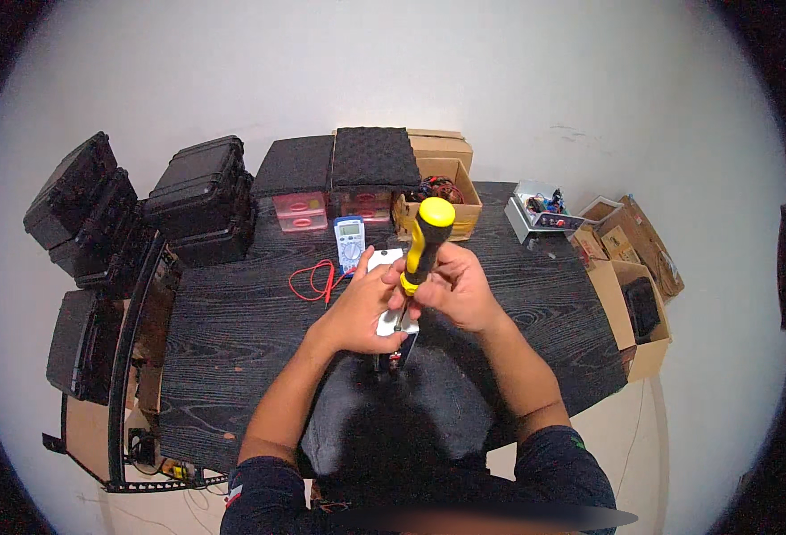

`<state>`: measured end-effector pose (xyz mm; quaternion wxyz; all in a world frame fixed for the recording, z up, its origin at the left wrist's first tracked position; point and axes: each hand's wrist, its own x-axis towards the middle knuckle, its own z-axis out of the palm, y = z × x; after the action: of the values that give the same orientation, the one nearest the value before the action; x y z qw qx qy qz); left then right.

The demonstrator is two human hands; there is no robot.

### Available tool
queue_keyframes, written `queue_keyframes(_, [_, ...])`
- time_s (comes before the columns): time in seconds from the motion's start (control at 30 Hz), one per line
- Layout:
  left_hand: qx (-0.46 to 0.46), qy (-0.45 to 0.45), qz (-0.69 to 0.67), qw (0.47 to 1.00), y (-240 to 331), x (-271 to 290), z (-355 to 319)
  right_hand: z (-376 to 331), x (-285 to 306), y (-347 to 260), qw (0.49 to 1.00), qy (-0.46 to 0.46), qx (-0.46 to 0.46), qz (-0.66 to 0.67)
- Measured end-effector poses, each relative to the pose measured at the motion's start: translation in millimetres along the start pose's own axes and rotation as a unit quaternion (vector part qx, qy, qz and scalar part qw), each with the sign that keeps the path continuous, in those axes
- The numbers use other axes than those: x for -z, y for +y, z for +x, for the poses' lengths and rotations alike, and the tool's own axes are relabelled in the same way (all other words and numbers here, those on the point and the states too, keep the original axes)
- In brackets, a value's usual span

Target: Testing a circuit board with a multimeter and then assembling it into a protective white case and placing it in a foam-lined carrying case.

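Note:
A screwdriver (427, 234) with a yellow and black handle stands nearly upright in my right hand (460, 290). My right fingers are closed round the lower handle by its yellow collar. The thin shaft runs down to the near end of a white-topped box (396, 323) with dark sides. Whether the tip sits in a screw is too small to tell. My left hand (357, 312) grips this box from the left, its thumb along the near end and its fingers over the white top. Both hands partly hide the box.
Beyond my left hand lies a multimeter (351, 239) with red test leads (314, 283). Black cases (198, 201), foam-topped drawer units (300, 212) and a cardboard box of cables (464, 214) line the back. An open electronics housing (544, 217) stands at the right, near more cardboard boxes (650, 352).

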<state>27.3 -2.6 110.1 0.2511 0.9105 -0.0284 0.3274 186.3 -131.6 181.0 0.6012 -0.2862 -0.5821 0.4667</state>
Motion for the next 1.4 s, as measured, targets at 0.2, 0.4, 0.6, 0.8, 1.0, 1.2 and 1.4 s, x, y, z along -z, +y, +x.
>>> queue_keyframes(0.2, [0.006, -0.068, 0.042, 0.997, 3, 6, 1, 1, 3, 1, 0.999, 0.018, 0.019, 0.025])
queue_keyframes(0.4, [0.000, -0.042, 0.023, 0.999, 1, 5, -1, 0, -4, -5, 0.999, 0.045, -0.011, -0.020])
queue_keyframes(0.6, [-0.005, -0.052, 0.039, 0.998, 1, 5, -1, 0, 1, 5, 0.998, 0.046, 0.014, 0.050])
queue_keyframes(0.8, [-0.023, -0.051, 0.031, 0.998, -4, 4, -1, 1, -6, 7, 0.997, 0.032, 0.033, 0.054])
queue_keyframes(1.0, [-0.023, -0.068, 0.079, 0.994, -4, 4, -2, 3, 8, 8, 0.996, 0.014, 0.010, 0.088])
queue_keyframes(1.2, [-0.010, -0.026, 0.023, 0.999, -1, 2, -1, 1, -4, 5, 0.999, 0.044, 0.011, 0.011])
queue_keyframes(1.4, [-0.014, -0.071, 0.075, 0.995, -3, 3, -2, 0, 8, 15, 0.995, 0.077, 0.051, 0.030])
